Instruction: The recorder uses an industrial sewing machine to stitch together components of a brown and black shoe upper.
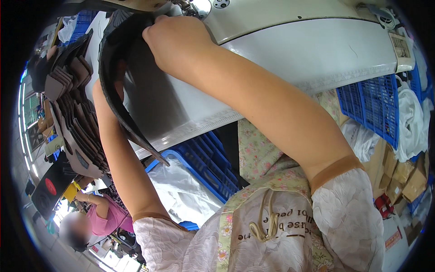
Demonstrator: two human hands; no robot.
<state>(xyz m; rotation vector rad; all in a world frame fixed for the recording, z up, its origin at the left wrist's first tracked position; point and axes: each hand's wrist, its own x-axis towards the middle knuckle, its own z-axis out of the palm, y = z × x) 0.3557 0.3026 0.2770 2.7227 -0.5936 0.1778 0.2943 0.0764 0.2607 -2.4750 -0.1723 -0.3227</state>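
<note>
R hand: fingers curled in, knuckles up, at upper end of the dark curved pc, right by the metal presser parts of the sewing machine. Tips hidden under the hand, so can't tell if they're pinching it. L hand is mostly behind the same pc; can't tell how wide or narrow its fingers are.

The pc stands on edge, bowed, top end nr the machine head, lower tip hanging past the front edge of the desk. Desk is white, w/ ruler marks along that edge; cream machine bed behind, small beige box at its R end.

L of the L forearm: long overlapping row of similar dark pcs. Below desk, blue basket w/ white plastic bag in it. Under R end of desk, another blue basket, tilted, w/ white bag beside it & cardboard boxes lower down. Person wears floral apron. Bkgd lower L: co-worker in pink top.
</note>
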